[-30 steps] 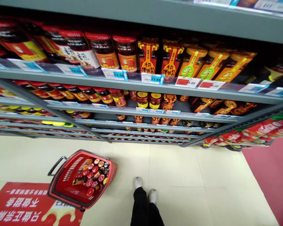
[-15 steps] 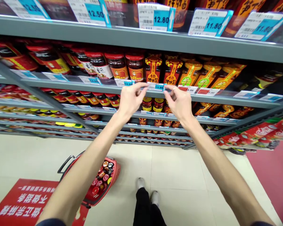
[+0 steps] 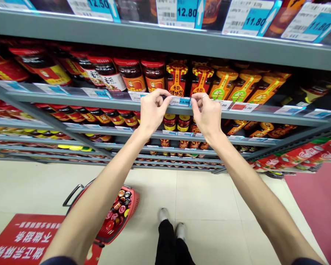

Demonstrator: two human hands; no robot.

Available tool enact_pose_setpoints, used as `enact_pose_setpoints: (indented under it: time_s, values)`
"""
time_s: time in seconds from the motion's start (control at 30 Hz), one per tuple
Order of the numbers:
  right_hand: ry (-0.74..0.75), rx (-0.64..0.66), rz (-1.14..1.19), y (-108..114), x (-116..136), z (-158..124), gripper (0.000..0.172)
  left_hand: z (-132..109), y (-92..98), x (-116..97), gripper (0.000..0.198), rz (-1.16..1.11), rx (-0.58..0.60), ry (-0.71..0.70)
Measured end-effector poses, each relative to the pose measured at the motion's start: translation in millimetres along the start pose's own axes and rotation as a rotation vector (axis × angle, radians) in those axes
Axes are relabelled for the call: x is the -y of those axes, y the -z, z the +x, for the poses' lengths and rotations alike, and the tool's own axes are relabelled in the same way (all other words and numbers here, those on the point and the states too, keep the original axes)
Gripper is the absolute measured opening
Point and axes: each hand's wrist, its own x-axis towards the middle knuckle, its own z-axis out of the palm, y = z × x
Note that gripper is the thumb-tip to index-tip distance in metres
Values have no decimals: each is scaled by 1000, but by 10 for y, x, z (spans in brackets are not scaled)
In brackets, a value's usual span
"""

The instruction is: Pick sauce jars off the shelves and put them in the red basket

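Note:
A white and blue price tag point(image 3: 180, 101) marked 13.90 sits in the strip along the shelf edge. My left hand point(image 3: 154, 110) pinches its left end between thumb and fingers. At the right end, my right hand point(image 3: 206, 112), with a ring on one finger, pinches it likewise. Just behind the tag stand sauce jars with red and yellow paper tops, one jar point(image 3: 177, 80) near the left hand and another jar point(image 3: 200, 81) near the right. Jars with red lids point(image 3: 152, 73) are lined up further left.
A red shopping basket point(image 3: 136, 202) with several jars in it stands on the floor at lower left, partly behind my left forearm. The upper shelf edge point(image 3: 143, 38) juts out above my hands. Red packages point(image 3: 300, 156) hang over at the right.
The view has come slightly closer to the shelf, and the upper price tags look bigger. Both hands keep at the two ends of the same tag.

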Motion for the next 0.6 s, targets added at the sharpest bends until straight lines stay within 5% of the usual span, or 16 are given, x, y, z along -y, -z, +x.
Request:
enact_pose_setpoints:
  time_s: [0.4, 0.6]
  values:
    - [32, 108, -293, 46, 47, 16, 40, -51, -59, -41, 23, -33, 46, 62]
    - [73, 59, -337, -1, 15, 74, 39, -1, -34, -75, 18, -10, 64, 60]
